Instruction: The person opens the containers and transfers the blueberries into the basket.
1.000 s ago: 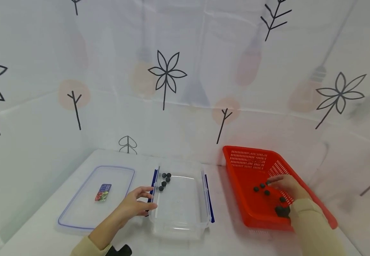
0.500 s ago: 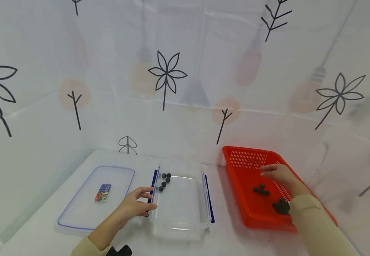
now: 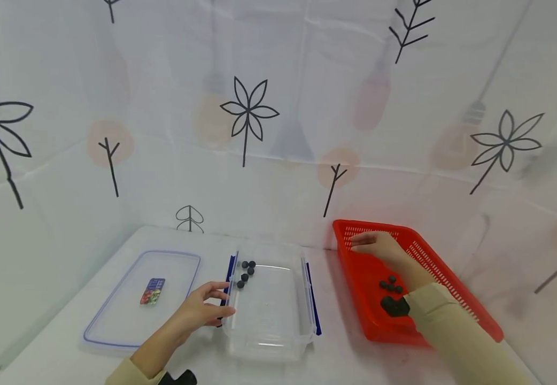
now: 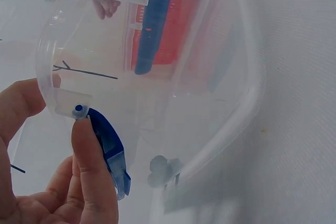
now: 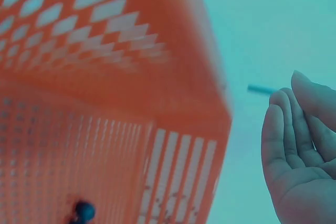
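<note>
My left hand holds the left side of a clear plastic box, fingers and thumb about its rim beside a blue latch. Several small dark balls, berry-sized, lie inside along that side. My right hand is raised over the back of a red basket. Its fingers bend towards the thumb in the right wrist view, and whether a ball is between them cannot be seen. Several more dark balls lie together on the basket floor.
A clear lid with a blue edge and a coloured label lies left of the box on the white table. A patterned white sheet hangs behind. The basket's holed wall stands near my right hand.
My right hand has lifted from the basket floor and moved left and back, over the basket's rear part. The balls in the basket have drawn closer together. My left hand stays on the box.
</note>
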A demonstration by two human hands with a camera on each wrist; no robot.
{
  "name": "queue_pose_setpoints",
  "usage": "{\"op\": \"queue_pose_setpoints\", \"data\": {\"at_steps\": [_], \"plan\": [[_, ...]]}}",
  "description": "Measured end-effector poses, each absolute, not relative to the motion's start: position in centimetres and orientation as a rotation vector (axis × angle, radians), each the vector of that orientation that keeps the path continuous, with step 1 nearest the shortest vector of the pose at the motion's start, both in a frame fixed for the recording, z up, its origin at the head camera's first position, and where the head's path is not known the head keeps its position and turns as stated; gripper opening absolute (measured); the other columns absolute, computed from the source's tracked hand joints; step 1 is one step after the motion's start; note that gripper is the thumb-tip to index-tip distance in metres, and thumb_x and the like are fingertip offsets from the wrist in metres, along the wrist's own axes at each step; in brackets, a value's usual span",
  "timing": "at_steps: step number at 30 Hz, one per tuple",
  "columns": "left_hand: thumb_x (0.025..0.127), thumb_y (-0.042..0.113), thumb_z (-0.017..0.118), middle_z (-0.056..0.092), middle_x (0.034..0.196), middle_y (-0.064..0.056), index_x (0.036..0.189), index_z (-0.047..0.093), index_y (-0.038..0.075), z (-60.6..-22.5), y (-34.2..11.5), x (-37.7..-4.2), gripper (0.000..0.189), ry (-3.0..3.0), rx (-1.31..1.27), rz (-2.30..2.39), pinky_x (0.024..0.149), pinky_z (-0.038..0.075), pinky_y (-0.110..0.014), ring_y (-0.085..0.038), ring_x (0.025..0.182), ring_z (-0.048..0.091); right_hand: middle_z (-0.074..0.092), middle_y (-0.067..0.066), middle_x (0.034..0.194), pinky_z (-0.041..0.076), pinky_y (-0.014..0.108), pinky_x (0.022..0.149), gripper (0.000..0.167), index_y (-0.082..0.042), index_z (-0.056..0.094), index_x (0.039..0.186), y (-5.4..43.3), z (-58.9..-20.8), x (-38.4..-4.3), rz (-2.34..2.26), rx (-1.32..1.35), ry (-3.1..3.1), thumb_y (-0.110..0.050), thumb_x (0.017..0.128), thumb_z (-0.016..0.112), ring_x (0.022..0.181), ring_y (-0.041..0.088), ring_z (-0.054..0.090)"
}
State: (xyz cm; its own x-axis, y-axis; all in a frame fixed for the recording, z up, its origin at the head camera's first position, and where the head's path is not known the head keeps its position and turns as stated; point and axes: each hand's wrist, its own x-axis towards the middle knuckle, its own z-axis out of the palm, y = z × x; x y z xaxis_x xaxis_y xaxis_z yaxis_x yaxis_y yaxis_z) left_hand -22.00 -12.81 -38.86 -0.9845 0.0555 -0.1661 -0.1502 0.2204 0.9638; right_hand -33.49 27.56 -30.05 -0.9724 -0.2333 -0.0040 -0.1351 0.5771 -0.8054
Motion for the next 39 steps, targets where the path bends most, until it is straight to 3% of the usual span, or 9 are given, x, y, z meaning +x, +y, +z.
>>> {"op": "queue_pose_setpoints", "data": {"at_steps": [6,15,26,32,39], "plan": [[0.073,0.016,0.080,0.056,0.110,-0.010,0.129,0.049,0.005,-39.1,-12.9,-22.0,0.065,2.324,-0.103,1.851,0.070,0.055,-0.036,-0.019,0.078,0.060,0.061,0.013,0.114,0.039,0.049,0.097,0.039,-0.002,0.058,0.122,24.6,-30.1,-33.6,-1.366,-0.265,2.676,-0.020,0.088,0.065,0.108,0.030,0.054],[0.074,0.014,0.079,0.056,0.110,-0.010,0.129,0.050,0.005,-39.1,-13.0,-22.0,0.063,2.322,-0.098,1.862,0.069,0.055,-0.036,-0.019,0.078,0.060,0.064,0.012,0.109,0.045,0.040,0.093,0.030,-0.002,0.062,0.117,20.4,-30.4,-33.6,-1.461,-0.391,2.588,-0.011,0.088,0.064,0.103,0.028,0.059],[0.074,0.013,0.079,0.056,0.109,-0.009,0.129,0.050,0.005,-39.0,-12.8,-22.0,0.063,2.324,-0.082,1.862,0.070,0.055,-0.036,-0.019,0.078,0.060,0.065,0.014,0.107,0.045,0.038,0.093,0.025,-0.003,0.065,0.113,15.8,-31.0,-33.7,-1.476,-0.466,2.502,-0.009,0.088,0.064,0.097,0.023,0.062],[0.074,0.013,0.079,0.057,0.108,-0.009,0.129,0.050,0.005,-38.9,-12.7,-22.0,0.062,2.335,-0.101,1.856,0.069,0.055,-0.036,-0.019,0.078,0.060,0.067,0.006,0.101,0.043,0.041,0.096,0.024,-0.007,0.066,0.110,13.7,-31.4,-33.6,-1.519,-0.428,2.457,-0.008,0.086,0.066,0.095,0.020,0.062],[0.074,0.013,0.079,0.056,0.111,-0.011,0.129,0.049,0.005,-39.0,-12.8,-22.1,0.063,2.337,-0.098,1.849,0.069,0.055,-0.036,-0.019,0.079,0.060,0.066,0.009,0.103,0.039,0.046,0.099,0.024,-0.006,0.067,0.110,11.3,-32.1,-33.6,-1.530,-0.457,2.424,-0.009,0.087,0.066,0.094,0.019,0.062]]}}
